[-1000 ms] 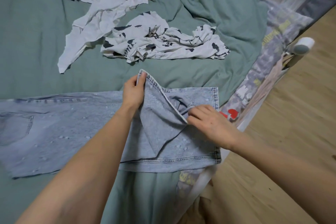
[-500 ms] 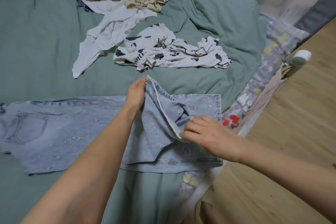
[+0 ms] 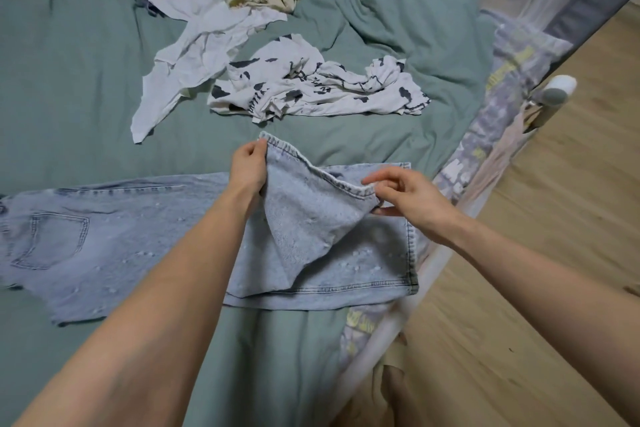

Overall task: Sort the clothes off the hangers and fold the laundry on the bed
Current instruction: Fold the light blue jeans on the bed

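Denim fills the near half of the green-sheeted bed (image 3: 86, 97): a pair of light-blue washed jeans (image 3: 121, 236) lies flat along the near edge, waist to the left, leg hems towards the right edge. A person's left hand (image 3: 247, 172) grips one corner of the upper leg's hem, thumb and fingers closed on the cloth and wrist bent upward; the right hand (image 3: 412, 199) pinches the same hem at its other corner with curled fingers, forearm reaching in from the floor side. The lifted hem sags between them. Such denim looks heavy and fairly stiff yet limp enough to crease, best held by its stitched hems. Beyond, towards the far edge, lie a crumpled white black-patched garment (image 3: 311, 87) and a white cotton shirt (image 3: 194, 52).
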`<state>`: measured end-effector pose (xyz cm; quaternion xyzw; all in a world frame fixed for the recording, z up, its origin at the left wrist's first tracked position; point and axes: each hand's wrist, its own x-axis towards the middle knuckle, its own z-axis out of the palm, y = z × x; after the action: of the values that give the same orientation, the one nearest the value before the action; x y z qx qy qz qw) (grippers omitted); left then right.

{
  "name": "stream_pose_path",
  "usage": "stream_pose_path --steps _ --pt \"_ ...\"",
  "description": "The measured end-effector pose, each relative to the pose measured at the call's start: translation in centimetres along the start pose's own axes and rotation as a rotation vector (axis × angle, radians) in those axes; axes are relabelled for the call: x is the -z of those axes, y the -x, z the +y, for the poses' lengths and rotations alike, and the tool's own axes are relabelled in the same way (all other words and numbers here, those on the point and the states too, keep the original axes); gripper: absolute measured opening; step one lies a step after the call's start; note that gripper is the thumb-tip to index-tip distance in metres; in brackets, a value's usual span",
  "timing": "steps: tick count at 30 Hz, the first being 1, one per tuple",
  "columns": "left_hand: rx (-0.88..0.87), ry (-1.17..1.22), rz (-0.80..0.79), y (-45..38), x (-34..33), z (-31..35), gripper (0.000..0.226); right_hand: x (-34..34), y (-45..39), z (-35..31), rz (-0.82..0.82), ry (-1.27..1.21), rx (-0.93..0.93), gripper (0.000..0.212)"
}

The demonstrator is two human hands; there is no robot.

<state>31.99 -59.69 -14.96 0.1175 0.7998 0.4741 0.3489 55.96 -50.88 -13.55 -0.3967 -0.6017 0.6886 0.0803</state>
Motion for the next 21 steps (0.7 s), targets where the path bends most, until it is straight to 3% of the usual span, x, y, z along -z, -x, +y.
stream_pose_path --steps 5,8,13,17,21 --pt "0.013 -0.044 0.112 -0.2 1.3 -1.2 0.035 1.4 0.1 -0.8 -0.107 0.687 0.255 0.019" --pt "-0.009 -0.016 0.099 0.4 1.4 -0.8 0.034 1.7 1.3 -0.8 -0.054 0.842 0.342 0.022" --pt "-0.042 -0.004 -0.037 2.2 -0.2 2.3 0.045 1.8 4.3 1.1 0.004 0.826 0.263 0.031" --pt "-0.169 -0.065 -0.265 3.0 -2.7 4.4 0.036 2.6 5.3 4.9 0.248 0.520 0.098 0.034" --pt "-0.237 -0.148 -0.427 3.8 -6.5 5.0 0.030 3.5 6.6 8.9 0.290 0.327 -0.131 0.034"
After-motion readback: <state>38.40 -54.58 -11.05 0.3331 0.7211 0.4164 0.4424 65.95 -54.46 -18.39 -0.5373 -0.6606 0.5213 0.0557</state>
